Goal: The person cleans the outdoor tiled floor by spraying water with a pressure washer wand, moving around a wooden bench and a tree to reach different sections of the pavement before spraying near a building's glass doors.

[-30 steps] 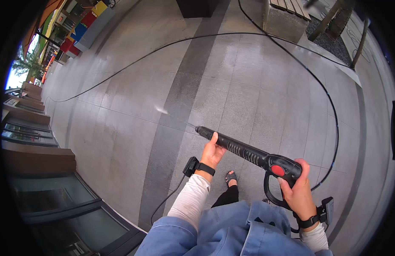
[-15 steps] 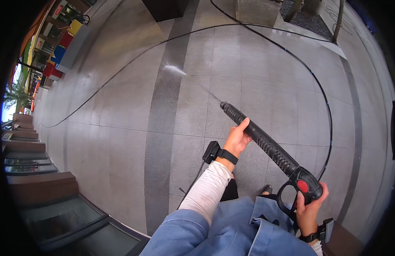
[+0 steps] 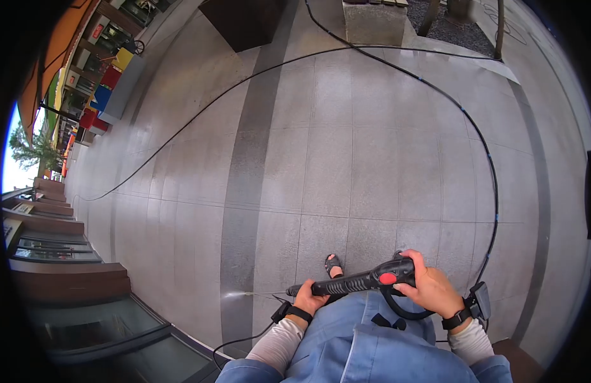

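A black pressure washer gun (image 3: 346, 285) lies nearly level across my front, its nozzle pointing left. My left hand (image 3: 308, 298) is wrapped round the barrel close to the nozzle. At the rear, beside the red button, my right hand (image 3: 434, 288) grips the handle, which it partly hides. A thin jet leaves the nozzle and ends in white spray (image 3: 235, 295) over the dark floor strip (image 3: 243, 191). Black hose (image 3: 493, 191) curves up from near my right wrist along the right side.
Hose (image 3: 199, 115) also arcs across the tiled floor (image 3: 327, 166). A dark block (image 3: 241, 25) and a stone block (image 3: 375, 25) stand ahead. Glass panels with brown ledges (image 3: 72, 279) line the left. My sandalled foot (image 3: 333, 262) shows beyond the gun.
The gun has swung from pointing forward-left to nearly straight left, closer to my body. Both hands moved with it, and the spray shifted from far ahead to the near left.
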The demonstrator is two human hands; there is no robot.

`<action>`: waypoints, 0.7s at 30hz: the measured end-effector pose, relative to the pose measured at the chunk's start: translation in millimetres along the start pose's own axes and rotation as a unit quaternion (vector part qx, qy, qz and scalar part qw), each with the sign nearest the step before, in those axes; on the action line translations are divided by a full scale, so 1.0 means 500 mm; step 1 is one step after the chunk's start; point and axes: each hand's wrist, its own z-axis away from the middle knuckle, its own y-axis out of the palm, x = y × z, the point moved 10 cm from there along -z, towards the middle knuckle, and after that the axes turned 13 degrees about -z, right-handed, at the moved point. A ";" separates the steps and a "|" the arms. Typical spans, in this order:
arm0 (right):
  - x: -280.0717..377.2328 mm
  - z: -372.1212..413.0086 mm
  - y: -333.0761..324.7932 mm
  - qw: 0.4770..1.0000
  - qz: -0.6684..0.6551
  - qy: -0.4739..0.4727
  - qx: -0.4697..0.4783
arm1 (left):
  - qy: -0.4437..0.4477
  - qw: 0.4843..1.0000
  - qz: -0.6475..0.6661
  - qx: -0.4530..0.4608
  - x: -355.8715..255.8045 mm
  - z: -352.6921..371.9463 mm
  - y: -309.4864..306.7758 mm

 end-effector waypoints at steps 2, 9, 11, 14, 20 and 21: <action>-0.019 0.014 -0.035 1.000 0.020 0.018 0.012 | -0.019 1.000 0.005 -0.019 0.041 0.002 0.051; -0.090 0.168 -0.160 0.931 -0.072 0.019 -0.357 | 0.191 0.912 -0.264 0.251 -0.045 0.022 0.647; -0.075 0.161 -0.173 0.917 -0.078 0.021 -0.390 | 0.224 0.886 -0.281 0.293 -0.058 0.065 0.758; -0.041 0.165 -0.197 0.904 -0.061 0.026 -0.422 | 0.213 0.888 -0.269 0.308 -0.067 0.090 0.737; -0.064 0.001 -0.136 0.996 -0.022 0.021 -0.083 | 0.112 0.983 -0.117 0.086 -0.042 -0.065 0.270; -0.079 -0.013 -0.114 0.999 -0.024 0.029 -0.035 | 0.077 0.993 -0.064 0.067 -0.011 -0.049 0.203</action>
